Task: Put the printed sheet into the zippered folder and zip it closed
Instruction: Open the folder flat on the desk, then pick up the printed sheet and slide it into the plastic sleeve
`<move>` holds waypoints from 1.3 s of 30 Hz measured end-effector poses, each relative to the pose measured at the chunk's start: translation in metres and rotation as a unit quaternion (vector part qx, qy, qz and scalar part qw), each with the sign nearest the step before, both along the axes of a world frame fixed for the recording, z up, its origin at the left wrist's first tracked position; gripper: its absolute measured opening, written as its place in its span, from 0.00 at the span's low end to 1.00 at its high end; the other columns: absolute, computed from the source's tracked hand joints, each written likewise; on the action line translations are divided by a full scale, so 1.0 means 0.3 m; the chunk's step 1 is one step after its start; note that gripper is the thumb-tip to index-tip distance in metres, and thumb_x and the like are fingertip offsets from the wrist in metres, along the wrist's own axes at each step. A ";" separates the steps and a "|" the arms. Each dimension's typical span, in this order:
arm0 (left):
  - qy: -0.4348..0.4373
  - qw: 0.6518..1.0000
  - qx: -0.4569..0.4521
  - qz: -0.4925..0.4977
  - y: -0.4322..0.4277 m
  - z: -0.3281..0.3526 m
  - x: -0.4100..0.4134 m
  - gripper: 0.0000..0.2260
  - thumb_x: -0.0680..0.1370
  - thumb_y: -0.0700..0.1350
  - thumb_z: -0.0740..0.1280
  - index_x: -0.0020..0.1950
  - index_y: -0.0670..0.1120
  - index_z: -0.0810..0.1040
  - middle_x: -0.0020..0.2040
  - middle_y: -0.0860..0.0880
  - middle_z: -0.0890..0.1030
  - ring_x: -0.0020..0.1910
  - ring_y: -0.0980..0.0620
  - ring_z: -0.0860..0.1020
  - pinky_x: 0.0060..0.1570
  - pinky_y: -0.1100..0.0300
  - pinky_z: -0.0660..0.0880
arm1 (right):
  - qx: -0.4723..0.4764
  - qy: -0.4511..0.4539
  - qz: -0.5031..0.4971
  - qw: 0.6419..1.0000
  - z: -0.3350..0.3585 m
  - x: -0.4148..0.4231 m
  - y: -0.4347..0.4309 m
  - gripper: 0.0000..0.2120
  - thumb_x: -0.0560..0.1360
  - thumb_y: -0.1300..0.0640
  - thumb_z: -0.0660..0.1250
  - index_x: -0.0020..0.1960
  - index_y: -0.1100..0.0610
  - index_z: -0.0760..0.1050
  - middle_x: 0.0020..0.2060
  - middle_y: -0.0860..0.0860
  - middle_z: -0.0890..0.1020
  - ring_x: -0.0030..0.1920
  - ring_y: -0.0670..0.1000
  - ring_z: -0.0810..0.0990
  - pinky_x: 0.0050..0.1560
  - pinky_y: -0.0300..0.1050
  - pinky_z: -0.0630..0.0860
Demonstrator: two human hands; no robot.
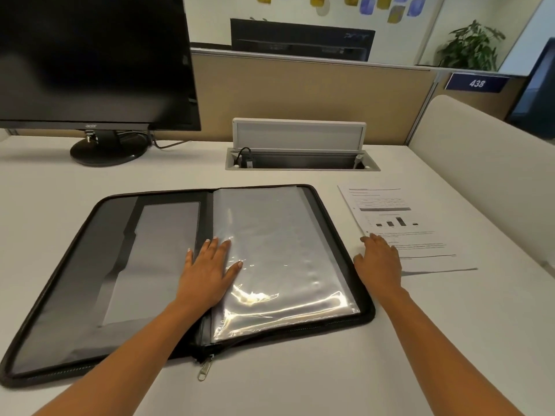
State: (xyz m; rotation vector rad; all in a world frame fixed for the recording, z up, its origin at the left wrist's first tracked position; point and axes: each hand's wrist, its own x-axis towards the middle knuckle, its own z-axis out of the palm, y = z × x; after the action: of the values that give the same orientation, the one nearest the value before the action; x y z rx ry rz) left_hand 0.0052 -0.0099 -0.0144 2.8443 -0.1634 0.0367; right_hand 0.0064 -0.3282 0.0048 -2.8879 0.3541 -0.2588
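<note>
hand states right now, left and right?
Left hand: open, flat on the open folder.
Right hand: open, resting on the printed sheet, holding nothing.

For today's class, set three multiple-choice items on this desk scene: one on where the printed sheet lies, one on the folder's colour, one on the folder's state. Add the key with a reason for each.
1. The printed sheet lies: A inside the zippered folder; B on the desk, right of the folder; C under the folder.
2. The folder's zip edge is: A red; B black; C blue.
3. The folder is: A zipped shut; B open flat; C standing upright.

Key: 1 B, the sheet rests on the desk with the right hand at its edge. 2 B, the rim all round is black. 3 B, both halves lie spread, the left hand flat near the spine.
</note>
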 end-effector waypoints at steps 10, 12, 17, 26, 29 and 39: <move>-0.018 1.000 -0.001 -0.001 0.002 -0.008 -0.003 0.28 0.78 0.61 0.50 0.75 0.51 0.51 0.77 0.49 0.53 0.76 0.51 0.51 0.73 0.48 0.44 | 0.035 -0.009 -0.033 0.999 -0.002 -0.028 -0.059 0.20 0.76 0.68 0.55 0.67 0.64 0.63 0.63 0.62 0.73 0.61 0.60 0.73 0.60 0.53 0.70; -0.017 1.000 -0.005 -0.002 0.000 -0.006 -0.004 0.28 0.78 0.61 0.50 0.75 0.51 0.51 0.77 0.49 0.53 0.76 0.51 0.51 0.73 0.48 0.44 | 0.020 -0.020 -0.031 0.999 -0.007 -0.032 -0.064 0.18 0.77 0.67 0.54 0.66 0.64 0.65 0.60 0.62 0.75 0.58 0.59 0.75 0.56 0.51 0.73; -0.020 1.000 -0.020 -0.006 0.001 0.004 -0.009 0.28 0.78 0.60 0.52 0.75 0.50 0.52 0.77 0.48 0.54 0.75 0.51 0.52 0.73 0.50 0.45 | -0.027 -0.029 -0.043 0.998 -0.011 -0.035 -0.071 0.12 0.78 0.66 0.53 0.58 0.65 0.71 0.50 0.61 0.80 0.47 0.57 0.79 0.44 0.47 0.74; 0.032 0.995 -0.098 0.017 -0.023 0.046 0.001 0.26 0.79 0.56 0.57 0.74 0.49 0.55 0.77 0.47 0.54 0.75 0.50 0.52 0.73 0.50 0.44 | 0.035 -0.120 0.012 0.992 0.085 -0.001 0.047 0.14 0.77 0.66 0.58 0.62 0.64 0.72 0.42 0.62 0.82 0.34 0.55 0.77 0.35 0.41 0.68; 0.027 0.983 -0.183 0.012 -0.046 0.069 -0.005 0.23 0.79 0.51 0.60 0.73 0.48 0.60 0.76 0.46 0.57 0.74 0.48 0.56 0.73 0.50 0.50 | 0.052 -0.131 0.056 0.988 0.124 -0.003 0.140 0.13 0.78 0.65 0.57 0.60 0.63 0.72 0.40 0.59 0.82 0.30 0.51 0.74 0.31 0.40 0.68; 0.150 0.770 -0.609 0.116 -0.118 0.176 0.018 0.15 0.79 0.49 0.61 0.62 0.43 0.70 0.58 0.41 0.77 0.50 0.46 0.79 0.47 0.58 0.76 | 0.042 -0.116 0.245 0.962 0.147 -0.053 0.473 0.16 0.78 0.64 0.55 0.65 0.61 0.67 0.48 0.59 0.82 0.43 0.58 0.81 0.38 0.41 0.68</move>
State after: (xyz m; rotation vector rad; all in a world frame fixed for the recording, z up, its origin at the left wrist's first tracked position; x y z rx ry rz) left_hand 0.0105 -0.0452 0.0383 1.5040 0.2225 -0.1927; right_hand -0.0094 -0.1864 0.0490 -2.7080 -0.3786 -0.4694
